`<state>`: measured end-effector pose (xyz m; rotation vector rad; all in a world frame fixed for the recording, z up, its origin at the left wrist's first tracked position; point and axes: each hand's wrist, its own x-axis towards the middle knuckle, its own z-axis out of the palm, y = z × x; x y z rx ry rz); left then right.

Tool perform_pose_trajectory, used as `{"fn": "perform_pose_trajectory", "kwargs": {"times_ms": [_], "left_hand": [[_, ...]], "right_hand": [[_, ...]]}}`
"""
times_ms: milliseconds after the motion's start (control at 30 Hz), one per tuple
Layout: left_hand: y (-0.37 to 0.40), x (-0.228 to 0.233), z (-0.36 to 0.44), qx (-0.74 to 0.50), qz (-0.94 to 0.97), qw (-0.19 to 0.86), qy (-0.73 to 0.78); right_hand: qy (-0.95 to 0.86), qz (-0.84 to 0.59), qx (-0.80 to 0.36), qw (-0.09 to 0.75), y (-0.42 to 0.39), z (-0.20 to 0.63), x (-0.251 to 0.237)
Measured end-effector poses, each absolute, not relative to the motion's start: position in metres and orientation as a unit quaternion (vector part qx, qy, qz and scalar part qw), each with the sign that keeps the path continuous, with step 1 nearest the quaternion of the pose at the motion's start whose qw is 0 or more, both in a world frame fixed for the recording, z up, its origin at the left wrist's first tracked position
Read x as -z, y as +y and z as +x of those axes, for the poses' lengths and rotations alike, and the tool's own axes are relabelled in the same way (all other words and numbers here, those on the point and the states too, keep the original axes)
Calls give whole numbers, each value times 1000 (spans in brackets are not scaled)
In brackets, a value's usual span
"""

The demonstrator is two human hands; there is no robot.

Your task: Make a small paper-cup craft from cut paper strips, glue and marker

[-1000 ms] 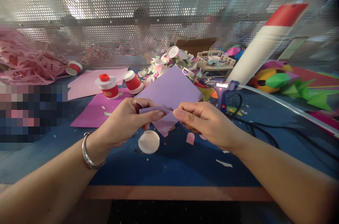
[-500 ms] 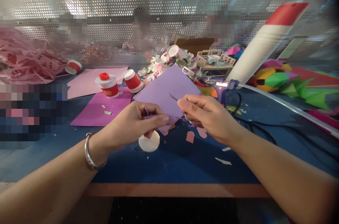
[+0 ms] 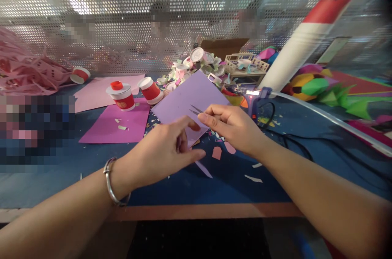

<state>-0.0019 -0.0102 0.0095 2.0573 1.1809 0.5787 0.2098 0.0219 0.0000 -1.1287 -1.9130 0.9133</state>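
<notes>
My right hand (image 3: 228,126) pinches a pair of slim metal tweezers (image 3: 195,110), whose two pointed tips are a little apart and point left over a lavender paper sheet (image 3: 186,95). My left hand (image 3: 167,144), with a silver bangle at the wrist, is open near the sheet's lower corner, thumb and forefinger apart and nothing visible between them. A narrow lavender strip (image 3: 203,169) shows on the table just below the left thumb. Pink paper scraps (image 3: 217,153) lie to the right of it.
Red-and-white paper cups (image 3: 122,97) stand at left by a magenta sheet (image 3: 113,128) and a pink sheet (image 3: 107,89). Behind is a heap of paper pieces (image 3: 197,55). A glue gun (image 3: 253,97) with cables, a white tube (image 3: 294,46) and coloured paper shapes (image 3: 309,87) occupy the right.
My left hand's fingers have spread apart, and it has moved slightly right and down. The lavender strip now shows below it; the white disc is out of sight. The tweezers' tips are wider apart.
</notes>
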Motion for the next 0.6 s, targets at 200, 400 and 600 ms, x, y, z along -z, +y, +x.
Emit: {"fn": "perform_pose_trajectory", "kwargs": {"times_ms": [200, 400, 600], "left_hand": [[-3, -20, -20, -347, 638, 544, 421], [4, -16, -17, -357, 575, 610, 411], [6, -9, -15, -322, 600, 590, 434]], "right_hand": [[-756, -456, -322, 341, 24, 213, -2], [-786, -484, -268, 276, 25, 217, 0], [-805, -509, -219, 213, 26, 218, -1]]}}
